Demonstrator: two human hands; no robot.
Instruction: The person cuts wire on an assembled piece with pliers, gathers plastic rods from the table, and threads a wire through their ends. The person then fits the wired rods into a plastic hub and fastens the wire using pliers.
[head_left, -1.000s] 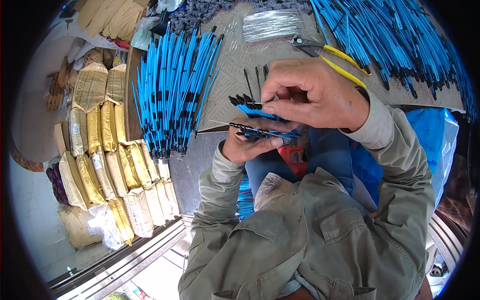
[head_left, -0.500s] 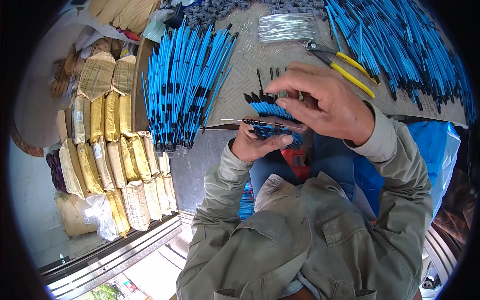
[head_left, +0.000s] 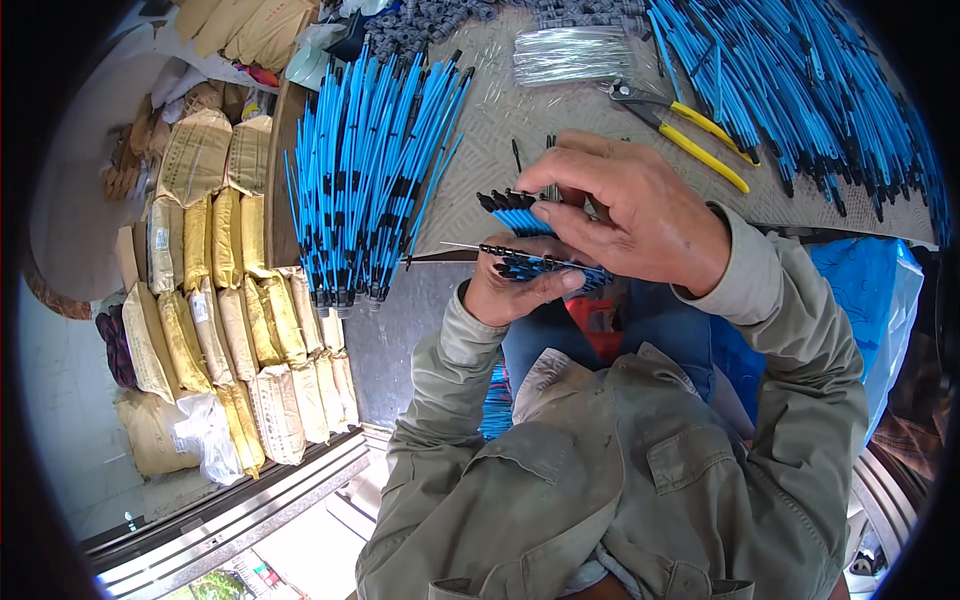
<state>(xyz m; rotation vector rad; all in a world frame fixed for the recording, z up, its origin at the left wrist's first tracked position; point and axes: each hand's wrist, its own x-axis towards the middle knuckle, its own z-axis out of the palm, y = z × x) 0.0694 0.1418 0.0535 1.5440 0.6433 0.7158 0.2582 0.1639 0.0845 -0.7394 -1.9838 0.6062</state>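
Note:
My left hand (head_left: 505, 295) is wrapped round a compact bundle of blue rods with black ends (head_left: 515, 215), held in front of my lap. A thin straight wire (head_left: 460, 245) sticks out to the left along a row of the bundle's black pieces. Over the bundle's far side, my right hand (head_left: 640, 215) has its thumb and forefinger pinched together at the black tips. What sits between those fingertips is too small to make out. Beyond my hands lie pliers with yellow handles (head_left: 705, 155), jaws pointing left.
A large sheaf of blue rods (head_left: 365, 180) overhangs the table's left edge. Another big pile of them (head_left: 800, 90) fills the back right. A stack of thin clear strands (head_left: 572, 55) and grey ribbed parts (head_left: 430, 25) lie at the back. Packed bags (head_left: 225, 310) are stacked at left.
My right hand has shifted slightly left and down along the black tips. The bundle's far rows tilt a little to the left, while my left hand stays nearly in place.

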